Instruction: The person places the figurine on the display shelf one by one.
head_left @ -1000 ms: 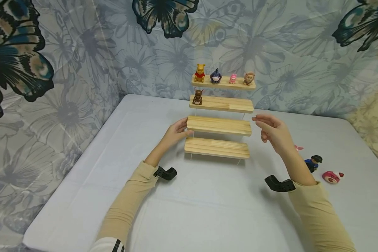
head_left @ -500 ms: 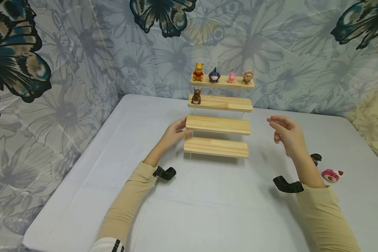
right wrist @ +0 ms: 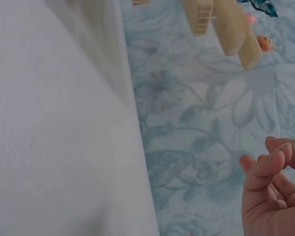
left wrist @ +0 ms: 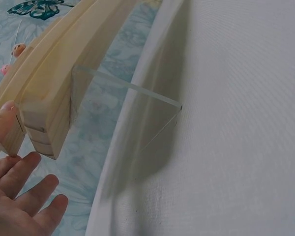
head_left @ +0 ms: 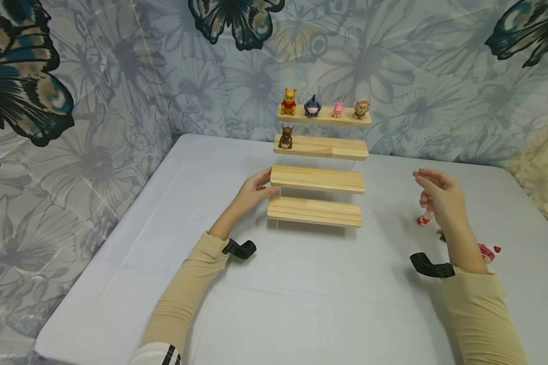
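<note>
A tiered wooden display stand stands at the back of the table. My left hand holds the left end of its second-lowest board, thumb in front and fingers behind; in the left wrist view the thumb lies against the wood. Off to the right of the stand, my right hand hangs in the air with loosely curled fingers, holding nothing. Just below it sits a small pink-and-red figurine. A pink bear-like figurine lies partly behind the right wrist, and a dark one is almost fully hidden there.
On the top board are a yellow bear, a blue-grey donkey, a small pink figurine and a tan one. A brown long-eared figurine stands at the left of the board below. Patterned cloth hangs behind the table.
My right hand has moved away from the stand to the right, over the loose figurines, uncovering the pink-and-red one. The left hand stays at the stand.
</note>
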Tool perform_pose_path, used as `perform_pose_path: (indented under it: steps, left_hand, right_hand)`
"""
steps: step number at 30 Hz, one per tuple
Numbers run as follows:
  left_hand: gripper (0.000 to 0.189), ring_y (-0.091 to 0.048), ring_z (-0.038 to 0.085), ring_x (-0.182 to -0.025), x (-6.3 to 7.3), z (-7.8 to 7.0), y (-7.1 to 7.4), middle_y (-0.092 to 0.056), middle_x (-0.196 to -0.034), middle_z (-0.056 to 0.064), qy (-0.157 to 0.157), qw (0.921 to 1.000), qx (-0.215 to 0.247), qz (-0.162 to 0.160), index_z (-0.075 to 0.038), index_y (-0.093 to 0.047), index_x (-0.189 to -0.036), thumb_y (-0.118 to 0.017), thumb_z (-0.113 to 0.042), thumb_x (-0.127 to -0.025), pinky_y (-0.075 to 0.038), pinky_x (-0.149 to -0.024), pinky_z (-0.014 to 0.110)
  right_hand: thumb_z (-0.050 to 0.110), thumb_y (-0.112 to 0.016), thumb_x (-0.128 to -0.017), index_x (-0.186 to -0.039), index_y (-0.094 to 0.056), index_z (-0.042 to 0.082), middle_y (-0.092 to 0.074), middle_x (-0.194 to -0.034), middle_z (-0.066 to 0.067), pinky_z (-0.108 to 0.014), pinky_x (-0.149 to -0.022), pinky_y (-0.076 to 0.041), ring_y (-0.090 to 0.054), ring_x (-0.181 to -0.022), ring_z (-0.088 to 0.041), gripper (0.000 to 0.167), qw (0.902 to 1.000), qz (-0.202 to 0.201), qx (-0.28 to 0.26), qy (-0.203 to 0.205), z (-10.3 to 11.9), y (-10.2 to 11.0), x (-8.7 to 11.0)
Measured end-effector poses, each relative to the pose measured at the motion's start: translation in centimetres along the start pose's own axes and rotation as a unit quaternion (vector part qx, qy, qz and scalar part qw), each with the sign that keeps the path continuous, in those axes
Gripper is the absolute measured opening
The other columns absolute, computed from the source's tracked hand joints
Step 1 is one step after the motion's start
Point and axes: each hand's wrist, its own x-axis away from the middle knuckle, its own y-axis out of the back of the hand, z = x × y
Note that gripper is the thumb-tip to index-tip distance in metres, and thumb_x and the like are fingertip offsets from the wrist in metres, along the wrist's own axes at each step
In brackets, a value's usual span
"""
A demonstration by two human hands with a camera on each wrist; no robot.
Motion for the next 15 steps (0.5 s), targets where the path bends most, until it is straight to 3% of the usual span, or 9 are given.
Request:
perform_pose_path:
  steps: [3,9,15]
  left_hand:
    - [0.062,-0.033,0.032,-0.123,-0.1,-0.1,0.0,-0.035,-0.135,0.022,0.000,1.0000,0.003,-0.001,0.007,-0.025,-0.137,-0.059,-0.006,-0.087,-0.028,-0.099,0.046]
    - [0.061,-0.033,0.032,-0.124,0.0,-0.1,0.0,-0.035,-0.135,0.021,0.001,1.0000,0.002,-0.001,0.006,-0.026,-0.138,-0.058,-0.006,-0.087,-0.028,-0.099,0.046]
    - [0.061,-0.033,0.031,-0.123,-0.1,-0.1,-0.1,-0.036,-0.135,0.021,0.002,1.0000,0.002,-0.001,0.006,-0.026,-0.138,-0.059,-0.007,-0.087,-0.030,-0.098,0.044]
  right_hand:
    - [0.014,-0.069,-0.080,-0.118,-0.055,0.003,-0.060,-0.110,-0.006,-0.023,-0.032,-0.041,-0.047,-0.042,-0.011,0.042,1.0000,-0.003,-0.008,0.003,0.1,0.9,0.2]
    - [0.012,-0.071,-0.078,-0.119,-0.053,-0.002,-0.058,-0.113,-0.012,-0.021,-0.039,-0.046,-0.049,-0.046,-0.011,0.047,0.9994,-0.028,-0.015,0.015,-2.2,4.2,-0.7]
    - [0.015,-0.073,-0.076,-0.120,-0.051,-0.004,-0.058,-0.112,-0.011,-0.021,-0.039,-0.046,-0.049,-0.047,-0.012,0.053,0.9994,-0.030,-0.009,-0.011,-2.6,5.0,-0.2]
